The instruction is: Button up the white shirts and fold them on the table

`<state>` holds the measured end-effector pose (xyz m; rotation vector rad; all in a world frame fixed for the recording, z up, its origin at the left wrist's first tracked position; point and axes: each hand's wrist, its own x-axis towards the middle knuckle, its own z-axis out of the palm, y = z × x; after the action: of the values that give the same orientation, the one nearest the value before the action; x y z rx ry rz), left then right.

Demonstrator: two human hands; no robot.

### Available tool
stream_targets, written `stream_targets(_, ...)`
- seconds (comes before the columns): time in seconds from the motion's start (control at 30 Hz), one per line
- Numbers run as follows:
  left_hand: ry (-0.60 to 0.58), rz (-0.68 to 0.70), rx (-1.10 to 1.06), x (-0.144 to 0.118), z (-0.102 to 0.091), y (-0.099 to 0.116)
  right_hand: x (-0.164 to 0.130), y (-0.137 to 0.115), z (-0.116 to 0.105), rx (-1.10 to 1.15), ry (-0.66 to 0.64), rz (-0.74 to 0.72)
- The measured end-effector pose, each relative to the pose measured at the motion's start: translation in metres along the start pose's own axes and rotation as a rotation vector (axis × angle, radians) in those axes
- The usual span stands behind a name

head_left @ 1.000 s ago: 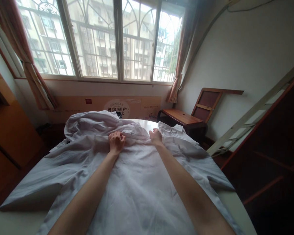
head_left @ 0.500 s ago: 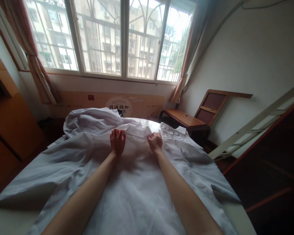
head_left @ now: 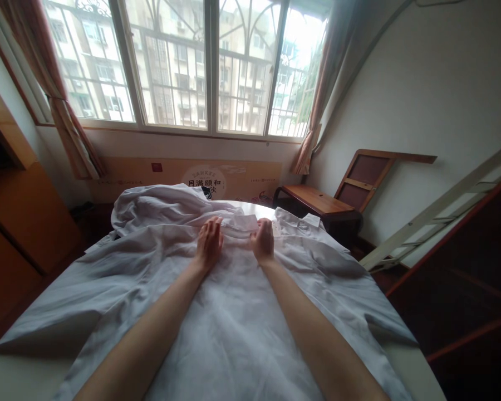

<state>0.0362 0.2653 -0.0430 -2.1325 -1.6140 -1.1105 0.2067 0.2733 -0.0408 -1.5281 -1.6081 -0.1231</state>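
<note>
Under both palms lies a white shirt [head_left: 234,323], spread flat across a round table [head_left: 404,356] and reaching from the near edge out to the far side. Left hand [head_left: 209,244]: fingers extended and together, laid flat on the cloth at the collar band, gripping nothing. Right hand [head_left: 263,240]: fingers loosely curled, resting on the same band just to its right; whether any cloth is pinched beneath cannot be told. Collar [head_left: 244,223] sits between and just beyond the fingertips. Beyond the left hand, a second crumpled white garment [head_left: 158,206] is heaped. Judgement: fabric is thin, light and limp, creases readily, slides on the smooth top; no stiffness except at collar and placket. Best hold is likely the collar or shoulder seams, pinched with both hands so the body hangs evenly.
</note>
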Motion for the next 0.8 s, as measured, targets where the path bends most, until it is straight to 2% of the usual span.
stream_targets(0.03,-0.001,0.028,-0.007,0.0,0.001,0.002,0.0,-0.002,0.001,0.0,-0.01,-0.062)
stream_targets(0.1,0.022,-0.03,-0.012,0.0,0.003,0.005,0.0,-0.004,0.002,-0.014,-0.027,-0.081)
stream_targets(0.17,0.021,-0.155,-0.03,0.001,0.006,0.004,0.002,-0.003,0.004,-0.015,-0.043,0.059)
stream_targets(0.27,-0.017,-0.28,-0.12,0.006,0.007,-0.003,0.009,0.005,0.005,0.111,-0.147,0.369)
stream_targets(0.33,0.006,-0.336,-0.194,0.01,0.005,-0.007,0.015,0.012,0.003,0.255,-0.211,0.446)
stream_targets(0.47,0.034,-0.419,-0.378,0.02,-0.004,-0.009,0.027,0.018,-0.009,0.532,-0.242,0.345)
stream_targets(0.57,0.031,-0.368,-0.575,0.028,-0.011,-0.009,0.037,0.016,-0.022,0.735,-0.327,0.251)
stream_targets(0.63,0.065,-0.341,-0.684,0.031,-0.012,-0.009,0.044,0.012,-0.03,0.791,-0.36,0.215)
stream_targets(0.7,0.129,-0.325,-0.726,0.031,-0.011,-0.007,0.049,0.006,-0.038,0.729,-0.296,0.199)
stream_targets(0.8,0.229,-0.244,-0.643,0.021,-0.002,-0.001,0.053,-0.01,-0.046,0.551,-0.097,0.089)
